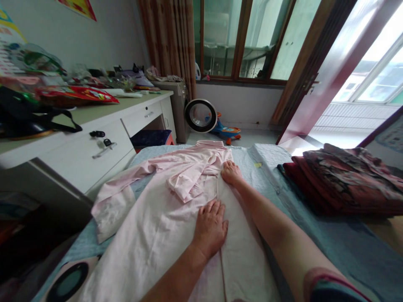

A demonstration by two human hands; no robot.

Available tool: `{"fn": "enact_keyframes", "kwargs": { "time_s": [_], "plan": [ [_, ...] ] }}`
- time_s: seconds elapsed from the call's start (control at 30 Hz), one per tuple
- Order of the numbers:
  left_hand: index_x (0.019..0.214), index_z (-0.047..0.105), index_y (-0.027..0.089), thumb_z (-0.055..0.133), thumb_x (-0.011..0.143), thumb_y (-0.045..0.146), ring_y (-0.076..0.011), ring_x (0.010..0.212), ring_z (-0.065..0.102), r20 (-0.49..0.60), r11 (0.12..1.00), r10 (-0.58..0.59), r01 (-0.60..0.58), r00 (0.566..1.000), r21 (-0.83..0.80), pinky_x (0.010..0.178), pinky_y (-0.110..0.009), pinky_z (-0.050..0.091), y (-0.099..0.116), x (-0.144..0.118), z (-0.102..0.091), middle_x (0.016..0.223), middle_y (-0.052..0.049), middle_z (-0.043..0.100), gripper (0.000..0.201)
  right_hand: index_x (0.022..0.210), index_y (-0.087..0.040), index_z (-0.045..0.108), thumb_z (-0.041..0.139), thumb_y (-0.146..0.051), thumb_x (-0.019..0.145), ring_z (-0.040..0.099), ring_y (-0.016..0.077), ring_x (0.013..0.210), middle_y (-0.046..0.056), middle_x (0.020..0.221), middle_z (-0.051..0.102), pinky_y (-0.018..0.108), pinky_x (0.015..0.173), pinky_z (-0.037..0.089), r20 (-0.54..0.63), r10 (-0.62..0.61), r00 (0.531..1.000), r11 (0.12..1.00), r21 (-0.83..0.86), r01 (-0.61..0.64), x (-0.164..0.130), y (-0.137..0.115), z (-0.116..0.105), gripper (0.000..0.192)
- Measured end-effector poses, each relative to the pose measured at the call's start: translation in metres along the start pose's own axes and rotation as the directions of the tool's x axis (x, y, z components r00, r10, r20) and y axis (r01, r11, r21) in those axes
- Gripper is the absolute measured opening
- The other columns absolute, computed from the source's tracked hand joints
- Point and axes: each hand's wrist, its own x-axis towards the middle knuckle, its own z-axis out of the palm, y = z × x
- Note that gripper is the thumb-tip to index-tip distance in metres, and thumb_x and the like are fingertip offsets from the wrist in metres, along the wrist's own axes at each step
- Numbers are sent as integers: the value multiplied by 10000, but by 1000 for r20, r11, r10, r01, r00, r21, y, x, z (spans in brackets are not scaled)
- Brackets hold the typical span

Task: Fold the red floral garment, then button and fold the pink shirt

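Off to the far left of both hands the white desk (78, 147) runs along the bed, and just inside it one sleeve (126, 178) of the pink shirt (157, 226) trails out sideways, well apart from either palm, its cuff end folded back on the blue bedsheet (315, 239). The shirt itself lies spread flat, its long axis running straight away from the person, hem near the body and collar at the far end. Now the left hand (210, 226): open, fingers together, palm pressed flat on the middle of the front, the nearer of the two. Just beyond its fingertips the other sleeve (189, 184) lies folded across the chest. To its right and further up the cloth, the right hand (231, 173) reaches out on a straight arm, open too, fingers resting flat near the collar along the shirt's right edge. Well apart to the right of that arm sits a stack of folded dark patterned fabric (343, 180)
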Motion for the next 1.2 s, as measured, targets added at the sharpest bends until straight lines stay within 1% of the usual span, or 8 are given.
{"fn": "enact_keyframes", "kwargs": {
  "time_s": [0.13, 0.33, 0.47, 0.57, 0.73, 0.9, 1.03, 1.2],
  "plan": [
    [1362, 536, 233, 485, 933, 342, -268, 1344, 427, 5, 1000, -10, 10, 1000, 3, 1118, -489, 350, 1, 0, -1, 1443, -63, 535, 446, 1116, -117, 686, 410, -220, 919, 561, 293, 1123, 193, 1203, 620, 378, 911, 432, 57, 59, 997, 998, -12, -58, 26, 1, -9, 354],
    [1369, 527, 242, 478, 928, 338, -275, 1346, 420, 9, 1000, -14, 15, 1000, -17, 1115, -493, 353, -1, -1, 0, 1451, -68, 523, 454, 1211, -116, 641, 354, -159, 933, 530, 306, 1163, 217, 1258, 581, 406, 933, 409, 3, 138, 990, 990, -31, -138, 52, 0, -3, 403],
    [1366, 527, 247, 479, 925, 345, -274, 1344, 420, 2, 1000, -19, 19, 1000, -19, 1124, -482, 348, -2, 0, 4, 1442, -61, 529, 455, 1243, -137, 600, 264, -169, 968, 488, 305, 1194, 202, 1287, 554, 428, 958, 374, -47, 148, 988, 988, -27, -149, 54, 3, 7, 435],
    [1367, 524, 254, 496, 917, 337, -270, 1338, 424, -4, 1000, -23, 23, 1000, 2, 1124, -482, 355, -2, 0, 6, 1434, -57, 533, 459, 1242, -156, 584, 262, -184, 972, 444, 292, 1241, 182, 1334, 528, 423, 998, 339, -60, 114, 992, 993, -15, -115, 55, 8, 12, 421],
    [1376, 520, 258, 502, 915, 334, -272, 1341, 415, -16, 1000, -15, 15, 1000, -10, 1139, -487, 336, -3, -2, 9, 1439, -61, 525, 467, 1264, -186, 550, 257, -135, 945, 417, 227, 1295, 120, 1400, 511, 379, 1043, 317, -17, 35, 999, 999, 19, -34, 61, 18, 17, 436],
    [1388, 494, 272, 493, 924, 347, -263, 1350, 400, -45, 1000, -12, 11, 999, -19, 1148, -478, 323, -4, -4, 12, 1453, -42, 511, 471, 1296, -154, 536, 359, -205, 915, 400, 260, 1332, 148, 1469, 453, 414, 1057, 318, 24, 2, 1000, 1000, 28, -3, 70, 27, 17, 424],
    [1386, 484, 281, 489, 929, 364, -254, 1355, 393, -39, 1000, -20, 19, 999, -17, 1147, -476, 323, -3, -4, 11, 1461, -24, 505, 464, 1328, -128, 520, 378, -237, 906, 386, 293, 1345, 172, 1489, 426, 449, 1060, 320, 19, 23, 1000, 999, 33, -24, 72, 26, 18, 458],
    [1385, 491, 256, 490, 928, 371, -261, 1349, 404, -10, 999, -25, 24, 1000, -31, 1139, -475, 326, -2, -2, 6, 1452, -51, 513, 471, 1325, -143, 525, 384, -231, 898, 427, 282, 1292, 159, 1406, 510, 413, 1051, 332, -47, 87, 995, 996, 36, -85, 60, 18, 8, 458]
  ]
}}
